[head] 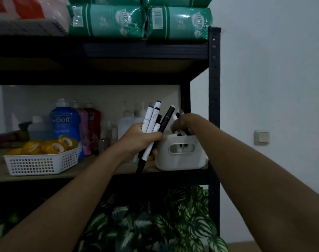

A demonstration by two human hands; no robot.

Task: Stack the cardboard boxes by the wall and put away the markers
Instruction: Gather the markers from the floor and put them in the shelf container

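The markers [153, 128] are split between 2 places: a bundle of about 5, white and black barrels, stands fanned upward in the left hand [136, 139], which is closed around their middles just left of the white bin [180, 160]; a few more are already in the bin, under the right hand [182, 124]. That hand reaches down over the bin's rim with its fingers curled around 1 or 2 markers there, though whether it grips or merely steadies them I cannot tell.

The step in hand looks like putting the markers away, moving them from the left hand's bundle into the bin. Next, the right hand would need to take another marker from the bundle and lower it tip-down inside.

The bin sits at the right end of the shelf [93, 171], well apart from a white basket of tape rolls [40, 162]. No cardboard boxes are in view.
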